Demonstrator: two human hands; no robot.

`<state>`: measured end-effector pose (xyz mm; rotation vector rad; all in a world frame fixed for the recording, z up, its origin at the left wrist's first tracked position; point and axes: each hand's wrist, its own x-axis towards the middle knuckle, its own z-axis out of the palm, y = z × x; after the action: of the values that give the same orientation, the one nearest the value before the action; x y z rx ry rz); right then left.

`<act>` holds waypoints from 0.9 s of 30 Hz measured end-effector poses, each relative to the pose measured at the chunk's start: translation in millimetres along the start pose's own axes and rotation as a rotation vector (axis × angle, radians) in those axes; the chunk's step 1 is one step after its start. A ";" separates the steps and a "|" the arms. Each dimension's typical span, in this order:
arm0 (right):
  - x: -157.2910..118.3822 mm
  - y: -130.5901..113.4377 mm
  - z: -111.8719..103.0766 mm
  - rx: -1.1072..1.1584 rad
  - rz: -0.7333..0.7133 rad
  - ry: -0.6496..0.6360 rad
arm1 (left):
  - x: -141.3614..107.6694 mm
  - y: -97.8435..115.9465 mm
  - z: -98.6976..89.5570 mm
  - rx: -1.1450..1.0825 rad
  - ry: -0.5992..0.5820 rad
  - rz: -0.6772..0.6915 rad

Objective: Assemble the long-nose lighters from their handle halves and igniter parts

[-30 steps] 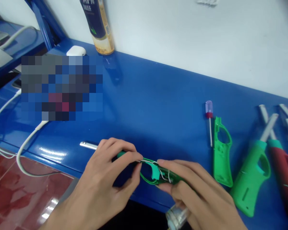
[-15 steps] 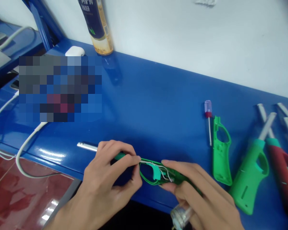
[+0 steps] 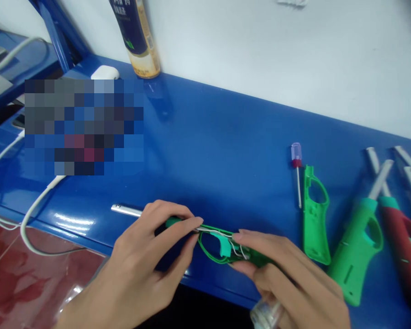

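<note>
Between my hands is an opened green gas lighter (image 3: 215, 262), its metal barrel (image 3: 125, 209) pointing left. My left hand (image 3: 150, 256) pinches it near the barrel's base, thumb and forefinger at the upper edge where a white wire runs. Fingers of my right hand (image 3: 291, 274) grip the handle end from both sides. A teal trigger (image 3: 225, 246) shows inside the shell's loop, with thin white wires (image 3: 239, 246) beside it. Under my right hand a clear plastic piece (image 3: 265, 314) shows, partly hidden by the fingers; it looks like a fuel tank.
Right of my hands lie a screwdriver (image 3: 296, 173), a loose green shell half (image 3: 315, 224), a whole green lighter (image 3: 358, 256) and a red lighter (image 3: 402, 246). At the back stand a bottle (image 3: 140, 41) and a white case (image 3: 104, 72). A white cable (image 3: 29, 219) hangs over the left edge.
My left thumb has drawn back slightly from the lighter's loop, and its fingers look straighter. The right hand's grip and the clear piece have shifted slightly to the right.
</note>
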<state>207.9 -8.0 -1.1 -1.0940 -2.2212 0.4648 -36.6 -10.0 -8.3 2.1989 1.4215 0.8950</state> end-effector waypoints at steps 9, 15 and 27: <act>-8.5 2.7 1.9 -0.003 0.039 0.002 | -2.9 -6.9 -6.4 0.017 0.000 -0.015; -5.5 3.0 1.3 -0.033 -0.016 -0.006 | -1.9 -7.3 -7.4 -0.070 0.009 -0.059; -1.4 1.4 2.1 0.014 0.018 0.004 | 1.5 8.9 6.4 0.087 0.119 -0.102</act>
<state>208.1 -8.4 -3.9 -1.1079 -2.2030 0.4853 -25.8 -12.2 -7.1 2.1442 1.6408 0.9591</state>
